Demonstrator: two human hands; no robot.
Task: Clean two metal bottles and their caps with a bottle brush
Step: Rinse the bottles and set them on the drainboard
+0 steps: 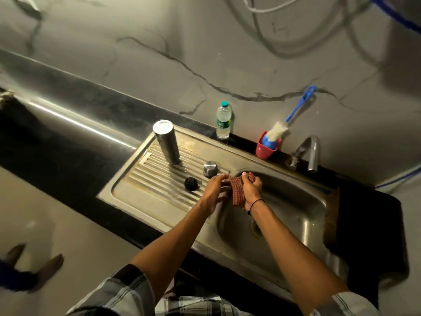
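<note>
**Both hands on a checked cloth at the sink's edge**

Both hands meet over the near-left rim of the sink basin [296, 215], which serves as the landmark below. Left hand [214, 192] pinches one end of a red checked cloth [237, 190] with its fingertips, the fingers partly extended. Right hand [251, 187] has its fingers curled round the other end, with a dark band on the wrist. Cloth hangs between and below the hands, and its lower end is hidden behind the right wrist. Both forearms reach forward from the bottom of the view, checked sleeves cut off at the edge.

Only one metal bottle [166, 142] is visible. It stands upside down on the ribbed draining board [145, 179] left of the basin, well apart from the hands. Its mouth is hidden against the board. A metal cap [210, 168] sits on the board just beyond the left hand, near but not touching it. A black cap [191, 184] lies on the ribs just left of that hand.

Behind the basin, a bottle brush [281, 128] with a blue handle stands tilted in a red holder [266, 149], its tip hidden inside. A tap [307, 151] arches over the basin's far side. A clear plastic bottle [223, 120] stands behind the draining board. Blurred dark shapes at the lower left cannot be made out.
</note>
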